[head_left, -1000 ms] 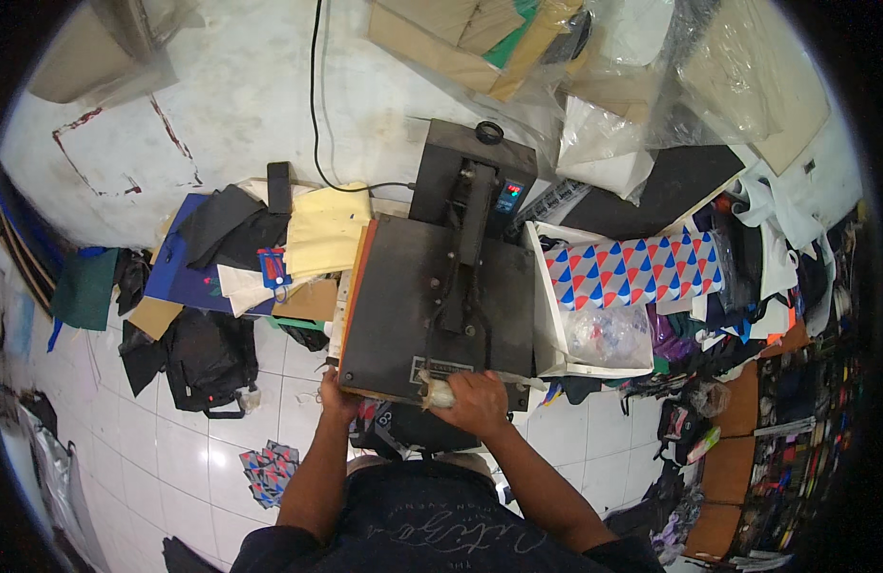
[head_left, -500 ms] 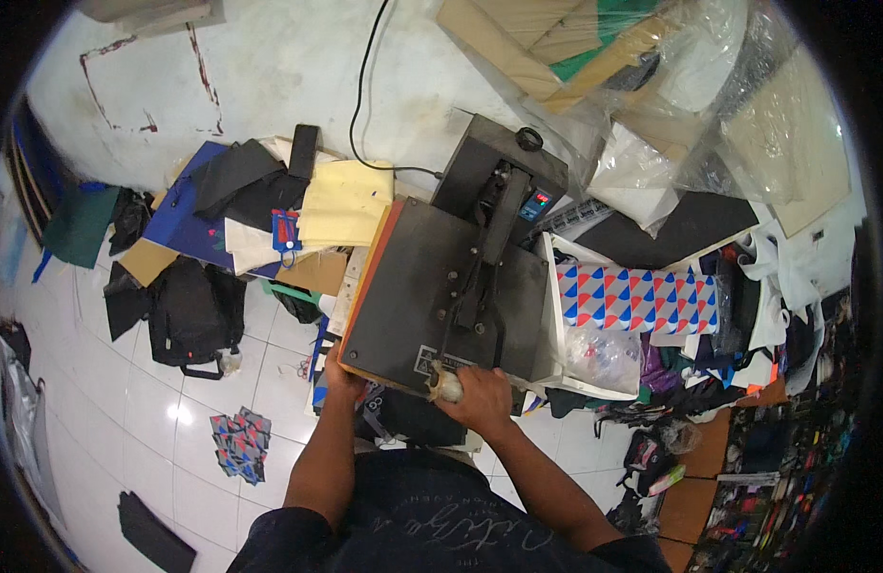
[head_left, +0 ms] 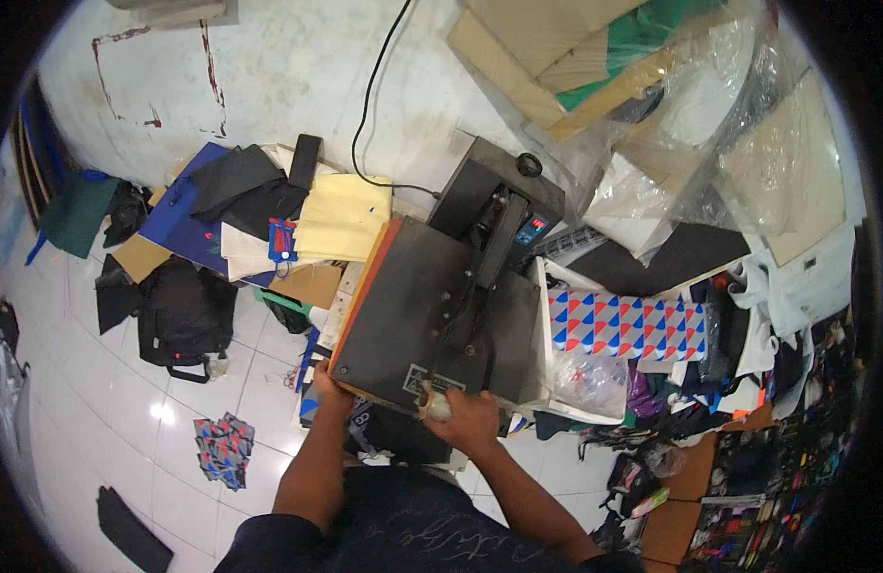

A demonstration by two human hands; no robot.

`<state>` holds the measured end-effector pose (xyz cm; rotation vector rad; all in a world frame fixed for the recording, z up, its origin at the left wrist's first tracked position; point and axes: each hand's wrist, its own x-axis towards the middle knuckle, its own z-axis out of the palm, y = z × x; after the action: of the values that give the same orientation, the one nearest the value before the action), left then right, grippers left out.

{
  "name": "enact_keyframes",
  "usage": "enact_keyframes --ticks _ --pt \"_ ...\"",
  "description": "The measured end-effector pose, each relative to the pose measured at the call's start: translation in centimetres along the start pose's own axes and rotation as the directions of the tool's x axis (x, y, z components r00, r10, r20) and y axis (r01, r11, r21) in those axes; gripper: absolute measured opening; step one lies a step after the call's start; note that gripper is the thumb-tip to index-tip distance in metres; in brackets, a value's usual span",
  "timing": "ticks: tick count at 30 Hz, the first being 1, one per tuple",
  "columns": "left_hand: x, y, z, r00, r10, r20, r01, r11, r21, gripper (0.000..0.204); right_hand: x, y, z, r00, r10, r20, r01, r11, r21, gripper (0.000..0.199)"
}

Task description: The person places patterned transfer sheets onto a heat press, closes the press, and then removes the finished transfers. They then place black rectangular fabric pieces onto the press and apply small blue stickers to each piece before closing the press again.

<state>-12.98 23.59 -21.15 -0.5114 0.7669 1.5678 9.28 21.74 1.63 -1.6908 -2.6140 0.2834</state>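
Observation:
In front of me stands a dark heat press, its wide flat top plate bordered by an orange-brown layer on the left edge. My right hand is closed around the press handle at the front, whose end looks wrapped in worn whitish material. At the plate's front left corner, my left hand touches the edge; its fingers are mostly hidden. A lit display shows on the control box at the back. Whatever lies between the plates is out of sight.
Right of the press, a white box holds a plastic bag and a grey sheet with red and blue shapes. Yellow fabric lies to the left. Patterned pieces and a black bag are on the tiled floor. A cable runs up the wall.
The whole view has shifted a little, so the press sits slightly lower in it. Both hands keep their places at the press.

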Motion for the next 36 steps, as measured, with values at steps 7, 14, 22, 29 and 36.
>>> enact_keyframes --ticks 7,14,22,29,36 --pt "0.3 -0.3 0.2 0.995 0.095 -0.037 -0.097 0.994 -0.043 0.045 2.0 -0.2 -3.0 0.957 -0.059 0.284 0.041 0.997 0.067 0.057" --pt "0.9 -1.6 -0.9 0.996 0.075 0.043 -0.071 0.993 -0.095 0.044 3.3 1.5 -2.9 0.719 -0.002 0.695 -0.096 0.990 0.103 0.061" --pt "3.2 -2.4 -2.7 0.862 0.338 -0.377 -0.323 0.941 0.105 0.042 6.1 -2.0 -6.2 0.503 -0.010 0.865 -0.243 0.958 0.153 0.043" --pt "-0.3 -0.7 2.9 0.893 0.175 -0.414 -0.222 0.973 -0.068 0.040 4.4 1.7 -3.2 0.656 -0.147 0.740 -0.197 0.913 0.357 0.039" --pt "7.7 -3.3 -4.3 0.776 0.443 -0.448 -0.177 0.835 0.521 0.046 3.0 0.6 -3.9 0.784 -0.277 0.556 -0.050 0.865 0.500 0.031"
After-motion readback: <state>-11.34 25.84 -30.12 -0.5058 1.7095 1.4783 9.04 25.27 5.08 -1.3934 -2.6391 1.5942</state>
